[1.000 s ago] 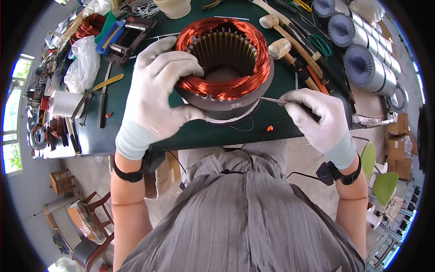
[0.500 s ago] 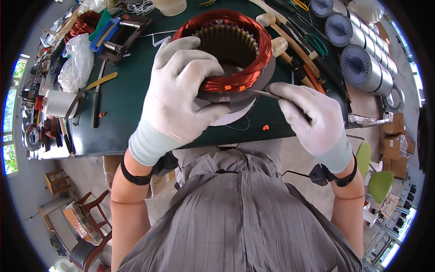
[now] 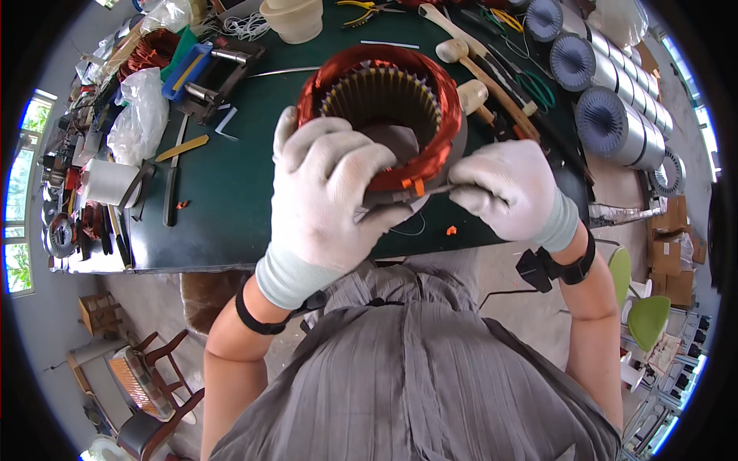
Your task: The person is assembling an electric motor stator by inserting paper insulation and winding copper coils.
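Observation:
A motor stator (image 3: 450, 84) with a thick ring of red-brown copper winding around a slotted core stands tilted toward me. My left hand (image 3: 330, 184), in a white knitted glove, grips its near left rim, fingers over the winding and thumb underneath. In my right hand (image 3: 500, 192), gloved alike, a thin grey tool (image 3: 440, 190) is pinched; most of it hides inside the fingers. Its tip meets the near edge of the winding, beside an orange tab (image 3: 415, 187). A loose white thread (image 3: 411, 230) hangs below the stator.
Wooden-handled mallets (image 3: 453, 52), pliers (image 3: 367, 11) and scissors (image 3: 536, 91) lie behind on the green table (image 3: 231, 223). Finished cores (image 3: 615, 127) line the right side. At left are a white thread spool (image 3: 108, 183), a plastic bag (image 3: 138, 115), a yellow stick (image 3: 182, 147) and a long blade (image 3: 171, 184).
The stator has tipped more toward me, showing more of its bore. My left hand moved right and down with it; my right hand moved left and closed tighter around the tool.

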### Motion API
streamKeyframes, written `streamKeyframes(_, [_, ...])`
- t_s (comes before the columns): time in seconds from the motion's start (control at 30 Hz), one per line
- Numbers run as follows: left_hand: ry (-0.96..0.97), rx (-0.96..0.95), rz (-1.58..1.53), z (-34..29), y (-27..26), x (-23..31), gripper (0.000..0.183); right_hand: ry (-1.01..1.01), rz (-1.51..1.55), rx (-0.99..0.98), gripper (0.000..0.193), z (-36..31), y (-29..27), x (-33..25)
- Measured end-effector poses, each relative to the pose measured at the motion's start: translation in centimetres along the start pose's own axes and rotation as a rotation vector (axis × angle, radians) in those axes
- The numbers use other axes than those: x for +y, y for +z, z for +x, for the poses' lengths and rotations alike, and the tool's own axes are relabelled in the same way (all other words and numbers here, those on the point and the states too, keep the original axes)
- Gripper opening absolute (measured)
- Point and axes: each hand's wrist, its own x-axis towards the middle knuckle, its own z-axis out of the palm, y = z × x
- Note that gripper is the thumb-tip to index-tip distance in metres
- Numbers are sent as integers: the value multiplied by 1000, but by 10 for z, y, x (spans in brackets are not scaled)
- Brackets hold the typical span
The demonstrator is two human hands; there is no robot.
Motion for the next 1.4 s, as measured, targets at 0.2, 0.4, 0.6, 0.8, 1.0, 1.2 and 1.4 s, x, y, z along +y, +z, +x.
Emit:
streamKeyframes(0.2, [-40, -2, -61, 7, 4, -8, 69, -257, -6, -475, 12, -4, -21, -43])
streamKeyframes(0.4, [-25, 23, -37, 2, 12, -4, 69, 216, -267, -25, 15, -1, -24, -34])
streamKeyframes(0.6, [-31, 37, 13, 7, 11, -3, 68, 272, -273, 24, 14, 10, -19, -31])
streamKeyframes(0.8, [-27, 41, 31, 9, 12, -1, 66, 211, -239, 95, 12, 20, -6, -30])
streamKeyframes(1.0, [-23, 59, 19, 5, 12, 1, 66, -197, -79, -408, 6, 21, -26, -42])
streamKeyframes(1.2, [-29, 45, 1, 3, 7, 6, 75, 25, -25, -179, 10, -4, -15, -42])
streamKeyframes(1.4, [211, 169, 130, 21, -1, 0, 20, 409, 228, 40, 7, -15, -12, -53])
